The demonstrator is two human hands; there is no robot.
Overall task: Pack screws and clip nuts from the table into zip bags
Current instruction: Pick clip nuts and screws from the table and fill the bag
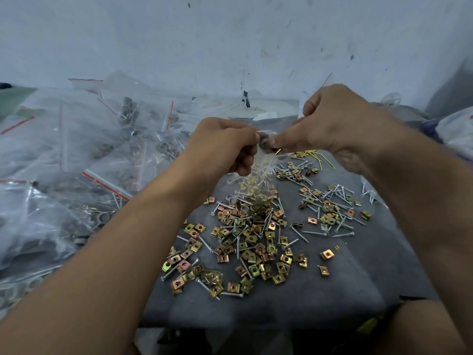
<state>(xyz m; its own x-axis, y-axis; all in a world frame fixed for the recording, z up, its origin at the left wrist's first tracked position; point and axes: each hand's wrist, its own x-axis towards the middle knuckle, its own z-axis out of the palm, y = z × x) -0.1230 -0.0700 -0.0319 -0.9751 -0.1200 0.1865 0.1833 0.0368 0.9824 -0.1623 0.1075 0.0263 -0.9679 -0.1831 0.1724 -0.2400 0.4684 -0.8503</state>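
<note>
A small clear zip bag [258, 183] hangs above the table, holding screws and brass-coloured clip nuts at its bottom. My left hand [225, 144] pinches the bag's top edge from the left. My right hand [330, 121] pinches the same edge from the right, thumb and fingers curled. Below the bag, loose clip nuts [245, 249] and silver screws [340, 221] lie scattered over the grey cloth-covered table [345, 285].
A big heap of filled zip bags [76, 160] with red seal strips covers the left side. A yellow wire [320, 156] lies beyond the parts on the right. A stained wall [230, 42] stands close behind. More clear bags [455, 131] sit far right.
</note>
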